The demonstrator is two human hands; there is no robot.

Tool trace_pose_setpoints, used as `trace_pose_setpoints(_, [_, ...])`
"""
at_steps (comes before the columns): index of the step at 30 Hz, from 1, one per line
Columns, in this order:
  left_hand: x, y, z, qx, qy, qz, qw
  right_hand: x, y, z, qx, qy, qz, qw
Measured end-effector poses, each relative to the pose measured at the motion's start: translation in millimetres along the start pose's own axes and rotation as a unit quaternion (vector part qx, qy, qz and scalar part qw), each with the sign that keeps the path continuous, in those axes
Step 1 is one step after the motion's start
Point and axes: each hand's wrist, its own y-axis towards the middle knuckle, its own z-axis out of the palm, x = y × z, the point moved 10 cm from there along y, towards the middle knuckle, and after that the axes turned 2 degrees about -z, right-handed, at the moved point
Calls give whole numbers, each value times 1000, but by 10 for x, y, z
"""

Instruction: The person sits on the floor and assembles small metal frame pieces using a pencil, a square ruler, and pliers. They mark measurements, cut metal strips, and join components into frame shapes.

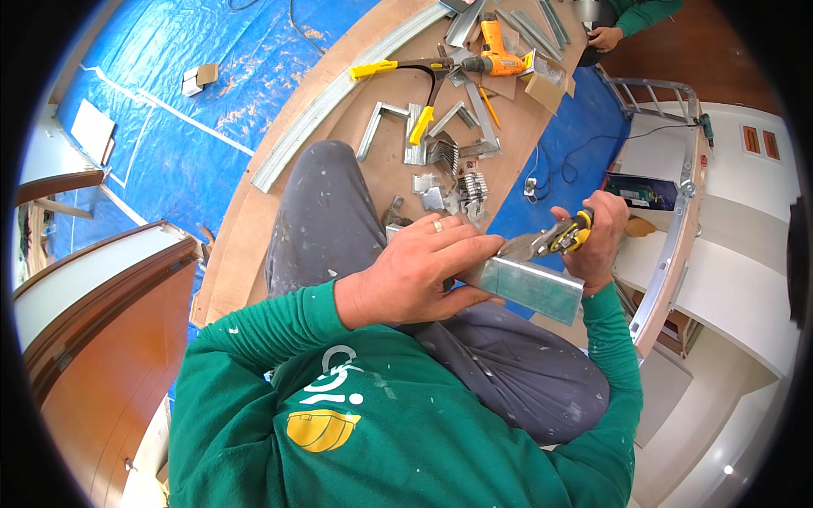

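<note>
Just off the centre of the view, toward 4 o'clock, a short metal channel (pixel 538 290) is held tilted above the person's lap. The left hand (pixel 415 269) comes at it from its 9 o'clock end, the grip pinched around that end with fingers above and thumb below. At 3 o'clock, the right hand (pixel 600 233) has its grip closed around the yellow-and-black handles of a pair of snips (pixel 544 244), whose blades reach the channel's upper edge beside the left fingertips; whether they bite into the metal I cannot tell.

Toward 12 o'clock, a yellow-handled tool (pixel 373 69) lies on a wooden board (pixel 339 127). Toward 1 o'clock on it are an orange drill (pixel 498 57), a pencil (pixel 489 107) and an open cardboard box (pixel 545 83), with a cluster of small metal brackets (pixel 472 190) nearer the hands. Between 1 and 2 o'clock, at the rim, shows a co-worker's hand (pixel 605 39). A blue sheet (pixel 229 102) spreads at 10 o'clock, a small box (pixel 200 79) on it
</note>
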Motion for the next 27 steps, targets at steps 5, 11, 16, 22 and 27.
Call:
trace_pose_setpoints(5, [45, 21, 58, -9, -3, -39, 999, -104, -145, 195, 13, 61, 42, 997])
trace_pose_setpoints(11, [207, 6, 95, -46, -63, -131, 988, -140, -145, 380, 83, 149, 74, 983])
trace_pose_setpoints(16, [893, -198, 265, -35, -275, -365, 889, -72, -109, 610, 194, 141, 108, 965])
trace_pose_setpoints(22, [1376, -454, 138, 9, -367, -442, 818, 76, -186, 996, 335, 154, 191, 910])
trace_pose_setpoints(27, [1546, -712, 37, 2, -373, -502, 781, 237, -217, 1224, 393, 174, 198, 881])
